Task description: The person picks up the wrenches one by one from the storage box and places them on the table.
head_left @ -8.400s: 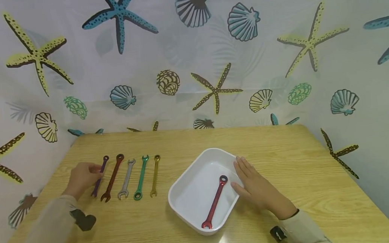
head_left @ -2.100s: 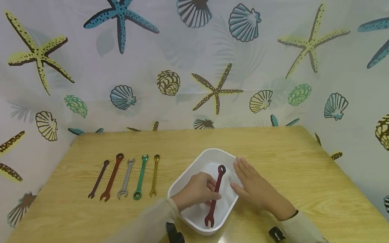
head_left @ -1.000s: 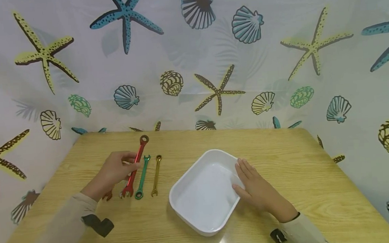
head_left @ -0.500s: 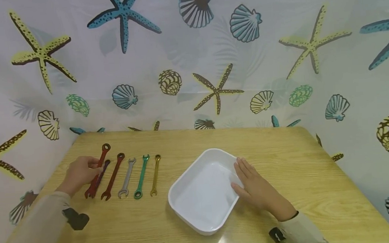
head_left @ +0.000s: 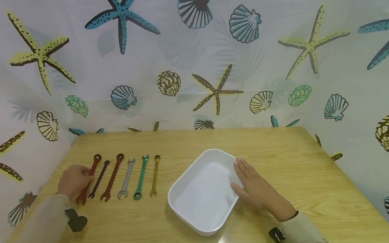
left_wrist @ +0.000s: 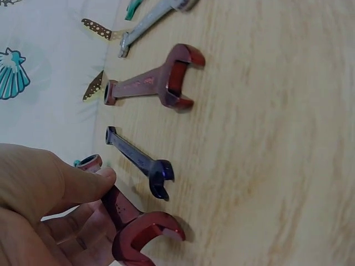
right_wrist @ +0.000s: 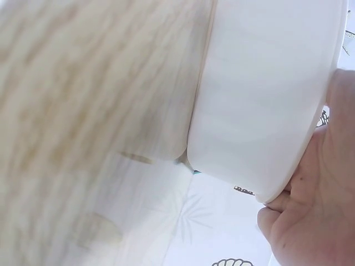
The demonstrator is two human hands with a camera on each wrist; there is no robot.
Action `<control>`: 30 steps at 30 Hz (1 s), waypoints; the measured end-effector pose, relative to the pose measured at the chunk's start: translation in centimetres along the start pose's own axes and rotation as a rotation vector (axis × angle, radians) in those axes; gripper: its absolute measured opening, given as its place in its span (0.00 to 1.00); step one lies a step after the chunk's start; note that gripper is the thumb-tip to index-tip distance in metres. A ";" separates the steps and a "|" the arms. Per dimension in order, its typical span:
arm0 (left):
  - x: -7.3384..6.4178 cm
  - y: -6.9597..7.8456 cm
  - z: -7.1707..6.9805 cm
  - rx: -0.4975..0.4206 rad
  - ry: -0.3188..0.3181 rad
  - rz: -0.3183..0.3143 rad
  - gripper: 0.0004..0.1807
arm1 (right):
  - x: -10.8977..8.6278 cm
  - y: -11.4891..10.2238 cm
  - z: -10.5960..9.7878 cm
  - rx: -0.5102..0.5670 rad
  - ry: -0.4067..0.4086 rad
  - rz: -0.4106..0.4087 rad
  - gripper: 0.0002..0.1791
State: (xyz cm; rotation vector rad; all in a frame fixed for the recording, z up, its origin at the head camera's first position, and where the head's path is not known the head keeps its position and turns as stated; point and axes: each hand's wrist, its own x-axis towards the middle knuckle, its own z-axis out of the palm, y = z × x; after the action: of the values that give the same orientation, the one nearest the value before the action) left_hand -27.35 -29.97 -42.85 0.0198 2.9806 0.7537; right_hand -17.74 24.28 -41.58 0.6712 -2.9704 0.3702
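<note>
At the left end of a row of wrenches, my left hand (head_left: 74, 180) pinches a red combination wrench (head_left: 96, 165) between thumb and fingers. The left wrist view shows its open end (left_wrist: 145, 235) low over the wood. Just right of it lies a smaller purple wrench (head_left: 98, 179), then a dark red wrench (head_left: 113, 177), a silver wrench (head_left: 126, 179), a green wrench (head_left: 141, 178) and a gold wrench (head_left: 155, 175). My right hand (head_left: 264, 195) rests with straight fingers on the right rim of a white basin (head_left: 203, 196), which holds nothing.
The wooden table (head_left: 285, 160) carries the basin near its middle and the wrenches on its left side. A curtain (head_left: 189, 42) printed with starfish and shells hangs around the back and sides.
The red wrench lay in the basin earlier. My left hand gripped it there, lifted it out and carried it left over the row to the far left end. The right hand stays put.
</note>
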 end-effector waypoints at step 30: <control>0.0 0.6 0.6 0.056 0.049 -0.071 0.13 | -0.1 0.0 0.0 0.000 -0.007 0.006 0.37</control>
State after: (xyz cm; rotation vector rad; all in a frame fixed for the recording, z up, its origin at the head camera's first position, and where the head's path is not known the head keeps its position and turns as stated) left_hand -27.28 -29.14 -43.10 -0.1034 3.0298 0.6722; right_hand -17.70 24.34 -41.61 0.6646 -2.9798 0.3694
